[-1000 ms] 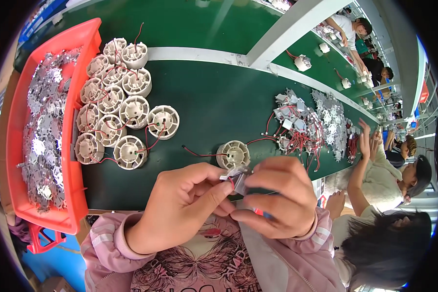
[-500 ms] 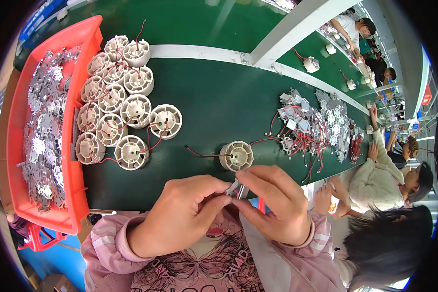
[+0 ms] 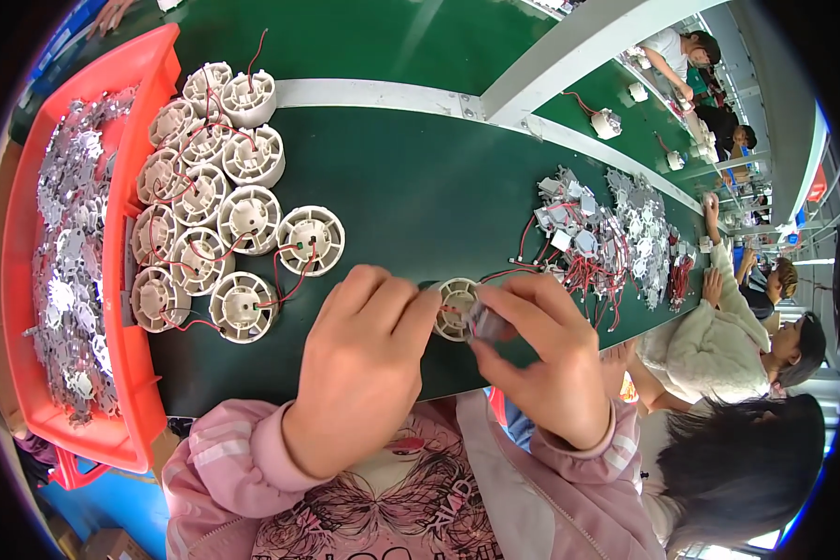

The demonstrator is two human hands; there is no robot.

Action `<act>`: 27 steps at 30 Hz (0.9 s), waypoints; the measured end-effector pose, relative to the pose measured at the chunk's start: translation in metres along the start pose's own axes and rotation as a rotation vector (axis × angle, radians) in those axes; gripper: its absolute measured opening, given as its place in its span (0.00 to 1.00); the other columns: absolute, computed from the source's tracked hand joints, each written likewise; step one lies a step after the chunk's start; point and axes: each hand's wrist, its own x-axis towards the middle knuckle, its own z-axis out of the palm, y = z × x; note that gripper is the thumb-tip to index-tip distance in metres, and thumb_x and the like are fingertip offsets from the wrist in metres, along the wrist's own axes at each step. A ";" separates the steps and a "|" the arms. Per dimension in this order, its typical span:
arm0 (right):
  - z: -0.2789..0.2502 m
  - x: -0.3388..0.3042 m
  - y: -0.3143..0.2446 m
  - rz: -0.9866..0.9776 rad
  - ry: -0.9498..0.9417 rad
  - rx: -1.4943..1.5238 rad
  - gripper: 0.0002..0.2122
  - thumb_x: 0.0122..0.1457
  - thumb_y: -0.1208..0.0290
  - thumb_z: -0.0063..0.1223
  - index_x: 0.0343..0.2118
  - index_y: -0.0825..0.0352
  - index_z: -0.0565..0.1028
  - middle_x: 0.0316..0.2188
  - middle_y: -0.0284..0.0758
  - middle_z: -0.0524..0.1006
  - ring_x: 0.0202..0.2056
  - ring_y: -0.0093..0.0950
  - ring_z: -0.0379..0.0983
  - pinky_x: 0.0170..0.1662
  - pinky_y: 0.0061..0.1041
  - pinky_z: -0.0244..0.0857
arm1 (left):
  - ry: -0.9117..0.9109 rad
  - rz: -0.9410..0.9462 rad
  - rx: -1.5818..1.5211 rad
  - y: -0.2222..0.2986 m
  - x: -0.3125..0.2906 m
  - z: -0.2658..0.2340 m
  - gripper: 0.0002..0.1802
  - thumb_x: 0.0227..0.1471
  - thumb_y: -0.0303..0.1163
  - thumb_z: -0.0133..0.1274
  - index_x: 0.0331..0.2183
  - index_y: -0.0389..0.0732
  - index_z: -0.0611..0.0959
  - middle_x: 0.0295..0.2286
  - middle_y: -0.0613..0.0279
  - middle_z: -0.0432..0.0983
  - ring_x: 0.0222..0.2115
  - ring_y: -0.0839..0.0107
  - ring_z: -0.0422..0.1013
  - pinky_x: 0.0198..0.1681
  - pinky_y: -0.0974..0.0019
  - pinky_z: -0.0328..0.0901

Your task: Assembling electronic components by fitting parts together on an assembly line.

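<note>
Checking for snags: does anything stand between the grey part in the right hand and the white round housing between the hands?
Nothing visible does. In this view the blurred grey part in the right hand overlaps the right edge of the white round housing; the left hand is at its left.

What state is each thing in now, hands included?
Near housing: spoked face up, partly hidden.
Left hand: fingers curled at the housing's left edge; contact unclear.
Right hand: gripping a grey part.
Grey part: held, blurred.
Grouped white housings: spoked faces up, clustered.
Red bin: well filled with metal pieces.
Wired parts: tangled heap.
Metal plates: loose heap.
</note>
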 end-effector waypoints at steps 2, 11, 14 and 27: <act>0.004 0.003 0.007 0.015 0.026 -0.019 0.20 0.38 0.84 0.61 0.39 0.72 0.76 0.35 0.40 0.73 0.32 0.33 0.73 0.34 0.26 0.69 | -0.018 0.002 0.008 -0.006 -0.001 0.011 0.20 0.35 0.15 0.54 0.37 0.31 0.77 0.34 0.53 0.74 0.36 0.53 0.69 0.38 0.59 0.65; 0.001 0.008 0.014 -0.053 -0.119 0.049 0.22 0.35 0.83 0.65 0.39 0.71 0.77 0.34 0.41 0.73 0.33 0.34 0.73 0.34 0.26 0.69 | -0.127 -0.096 -0.212 -0.009 -0.012 0.034 0.32 0.34 0.31 0.64 0.43 0.27 0.72 0.38 0.48 0.70 0.37 0.54 0.67 0.42 0.56 0.62; 0.000 0.010 0.014 -0.044 -0.157 0.078 0.22 0.35 0.83 0.66 0.39 0.71 0.77 0.34 0.40 0.73 0.33 0.33 0.73 0.34 0.26 0.68 | -0.128 -0.110 -0.220 -0.012 -0.015 0.036 0.33 0.34 0.34 0.65 0.43 0.28 0.72 0.38 0.48 0.71 0.37 0.54 0.67 0.41 0.57 0.63; -0.002 0.010 0.007 0.046 -0.223 0.066 0.21 0.35 0.85 0.65 0.39 0.72 0.77 0.32 0.39 0.73 0.30 0.30 0.72 0.31 0.23 0.68 | -0.143 -0.097 -0.173 -0.012 -0.016 0.035 0.32 0.37 0.37 0.63 0.44 0.29 0.73 0.38 0.51 0.71 0.34 0.58 0.69 0.37 0.59 0.64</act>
